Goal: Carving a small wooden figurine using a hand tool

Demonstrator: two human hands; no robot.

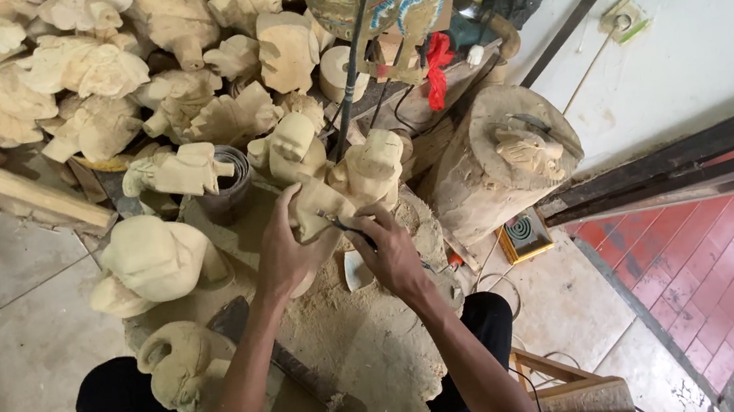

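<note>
- A round wooden block point(376, 346) dusted with shavings sits between the person's knees; everything below is placed from it.
- At its far edge, the left hand point(284, 255) wraps closed around a pale wood carving point(320, 207).
- Just right of the carving, the right hand point(392, 250) pinches a thin dark tool point(343, 226), probably a knife, slanting up-left into the carving.

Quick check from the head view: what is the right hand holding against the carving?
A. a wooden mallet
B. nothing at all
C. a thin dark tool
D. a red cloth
C: the right hand grips a thin dark tool, its tip against the pale wooden carving that the left hand steadies.
</note>
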